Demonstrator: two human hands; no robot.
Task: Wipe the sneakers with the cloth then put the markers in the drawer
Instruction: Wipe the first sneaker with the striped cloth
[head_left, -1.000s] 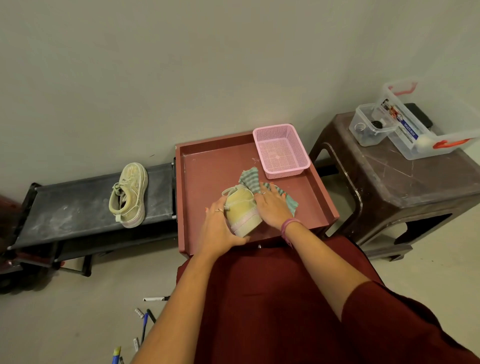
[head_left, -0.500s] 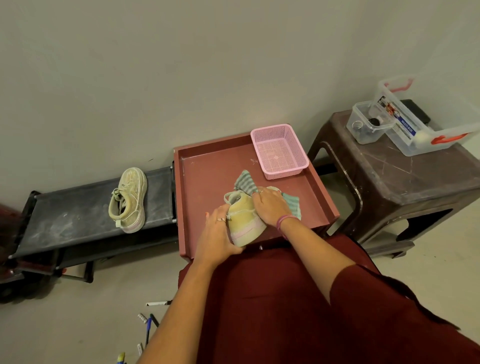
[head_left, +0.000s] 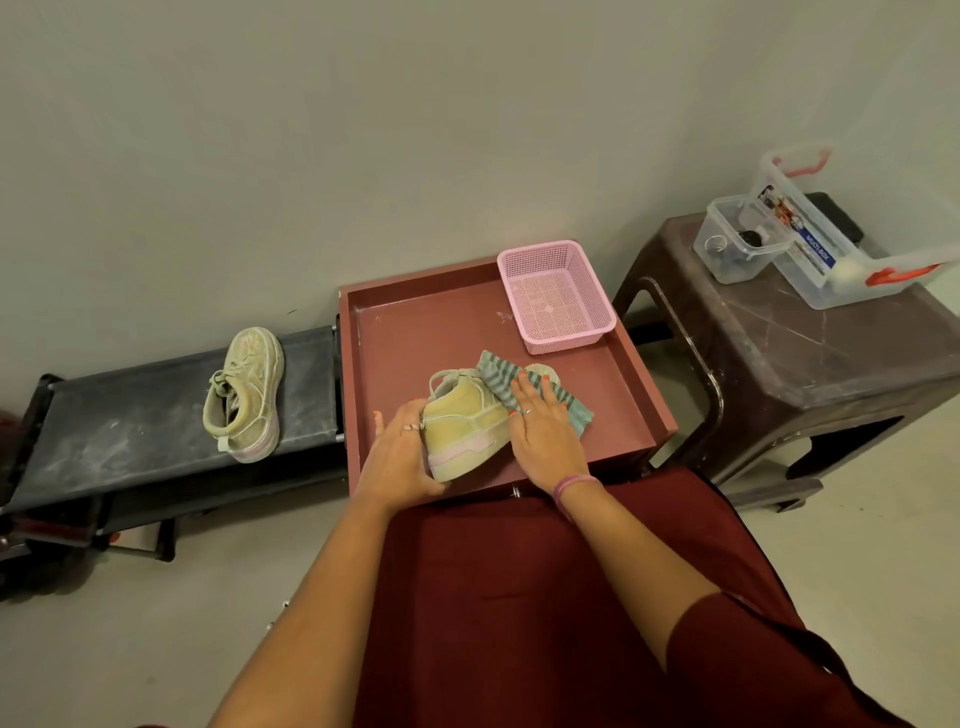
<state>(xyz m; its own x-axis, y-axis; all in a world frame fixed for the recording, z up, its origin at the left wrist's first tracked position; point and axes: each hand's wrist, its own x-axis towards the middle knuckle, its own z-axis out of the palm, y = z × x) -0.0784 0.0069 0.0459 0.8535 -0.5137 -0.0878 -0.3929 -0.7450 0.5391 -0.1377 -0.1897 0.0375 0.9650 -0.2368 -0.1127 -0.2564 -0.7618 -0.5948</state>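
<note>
Head camera, looking down over a dark red lap, shows a pale yellow-green sneaker (head_left: 465, 428) lying on its side in the near part of a reddish-brown tray (head_left: 636, 364), its heel and pink-edged sole toward the person and its toe pointing away to the right. The upper looks dingy, with a pale pink band along the sole and a loose lace at the collar. The left hand (head_left: 400, 457) cups the heel end from the left, fingers and thumb curled round it, a ring on one finger. The right hand (head_left: 543, 431) lies flat with its fingers straight and slightly spread, pressing a green-and-grey striped cloth (head_left: 498, 376) against the front part of the shoe; the cloth drapes over the toe and one corner trails onto the tray floor at the right. A pink wristband sits on the right wrist. A pink mesh basket (head_left: 556, 296) stands in the far right corner of the tray, apart from the shoe. The second sneaker (head_left: 247, 395), equally grubby with a pinkish sole edge, rests upright on a dusty black bench (head_left: 130, 421) left of the tray. To the right, a brown plastic stool (head_left: 810, 358) carries two clear plastic boxes (head_left: 852, 249). Markers and a drawer cannot be made out.
</note>
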